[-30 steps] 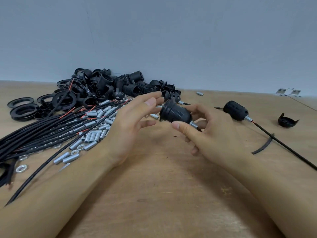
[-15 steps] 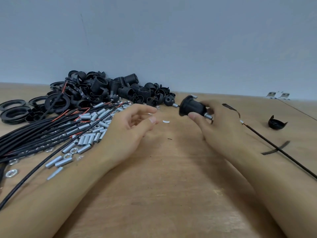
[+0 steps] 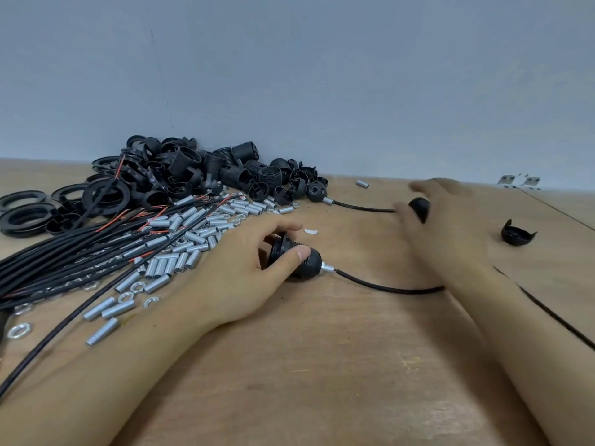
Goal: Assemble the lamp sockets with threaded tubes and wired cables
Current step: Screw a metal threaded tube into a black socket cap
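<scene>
Wooden bench (image 3: 322, 365), hands (image 3: 238, 268) gripping sockets (image 3: 299, 257).

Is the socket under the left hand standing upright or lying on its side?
On its side. The socket lies on the table, its threaded tube and cable pointing sideways; the left hand grips it.

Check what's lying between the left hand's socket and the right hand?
Head view: a small white scrap on bare table; the socket's black cable runs toward the right hand.

Black sockets (image 3: 206, 175), black rings (image 3: 29, 214) and black cables (image 3: 64, 262) with red wire ends lie beside silver tubes (image 3: 180, 249) on the tan wooden table (image 3: 322, 365), under a pale blue-grey wall (image 3: 322, 75).
</scene>
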`<move>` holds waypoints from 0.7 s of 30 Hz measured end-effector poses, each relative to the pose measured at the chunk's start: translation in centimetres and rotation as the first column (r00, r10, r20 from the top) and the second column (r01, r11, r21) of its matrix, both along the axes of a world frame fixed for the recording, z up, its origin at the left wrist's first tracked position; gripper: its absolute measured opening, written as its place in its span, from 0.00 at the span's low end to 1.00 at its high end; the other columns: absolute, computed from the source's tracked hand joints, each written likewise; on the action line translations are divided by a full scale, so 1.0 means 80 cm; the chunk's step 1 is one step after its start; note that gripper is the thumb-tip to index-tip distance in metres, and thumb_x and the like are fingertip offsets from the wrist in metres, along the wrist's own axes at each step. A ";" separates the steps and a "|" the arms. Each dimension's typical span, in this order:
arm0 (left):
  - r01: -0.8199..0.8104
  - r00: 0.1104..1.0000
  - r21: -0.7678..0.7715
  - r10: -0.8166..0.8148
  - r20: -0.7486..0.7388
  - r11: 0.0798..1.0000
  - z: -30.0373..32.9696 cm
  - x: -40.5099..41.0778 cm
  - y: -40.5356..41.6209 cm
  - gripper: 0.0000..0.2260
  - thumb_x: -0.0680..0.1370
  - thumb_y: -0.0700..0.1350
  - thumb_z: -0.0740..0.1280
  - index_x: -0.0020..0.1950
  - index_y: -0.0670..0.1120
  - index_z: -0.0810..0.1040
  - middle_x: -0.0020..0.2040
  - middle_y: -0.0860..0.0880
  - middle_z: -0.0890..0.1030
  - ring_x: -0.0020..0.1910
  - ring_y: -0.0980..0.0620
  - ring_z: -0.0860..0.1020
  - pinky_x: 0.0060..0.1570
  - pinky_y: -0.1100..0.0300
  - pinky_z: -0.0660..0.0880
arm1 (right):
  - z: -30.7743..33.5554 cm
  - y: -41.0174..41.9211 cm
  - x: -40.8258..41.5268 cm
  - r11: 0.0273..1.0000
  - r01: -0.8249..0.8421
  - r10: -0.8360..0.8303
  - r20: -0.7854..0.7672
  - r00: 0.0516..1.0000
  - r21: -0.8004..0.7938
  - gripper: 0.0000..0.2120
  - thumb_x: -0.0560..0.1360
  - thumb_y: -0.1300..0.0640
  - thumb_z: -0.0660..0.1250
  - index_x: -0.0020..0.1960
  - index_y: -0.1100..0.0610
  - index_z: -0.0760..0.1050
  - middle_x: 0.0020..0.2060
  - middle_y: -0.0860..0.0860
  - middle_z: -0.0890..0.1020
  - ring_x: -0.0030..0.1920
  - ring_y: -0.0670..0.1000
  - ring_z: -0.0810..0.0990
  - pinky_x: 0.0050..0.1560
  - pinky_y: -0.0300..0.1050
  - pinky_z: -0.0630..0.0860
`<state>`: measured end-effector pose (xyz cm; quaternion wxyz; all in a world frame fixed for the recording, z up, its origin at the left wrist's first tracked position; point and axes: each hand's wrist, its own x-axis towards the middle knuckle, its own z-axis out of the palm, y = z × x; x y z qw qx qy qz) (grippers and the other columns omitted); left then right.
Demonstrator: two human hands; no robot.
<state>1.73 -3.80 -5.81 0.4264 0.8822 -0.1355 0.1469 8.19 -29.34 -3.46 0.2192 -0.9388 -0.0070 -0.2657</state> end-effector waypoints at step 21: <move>-0.806 0.546 0.403 0.808 0.222 0.433 0.026 0.025 0.115 0.16 0.78 0.44 0.61 0.65 0.43 0.74 0.66 0.36 0.74 0.67 0.35 0.66 0.64 0.39 0.61 | -0.008 0.063 -0.041 0.772 -0.635 0.620 0.259 0.741 -0.030 0.20 0.76 0.68 0.68 0.66 0.57 0.75 0.57 0.46 0.77 0.49 0.47 0.75 0.52 0.35 0.72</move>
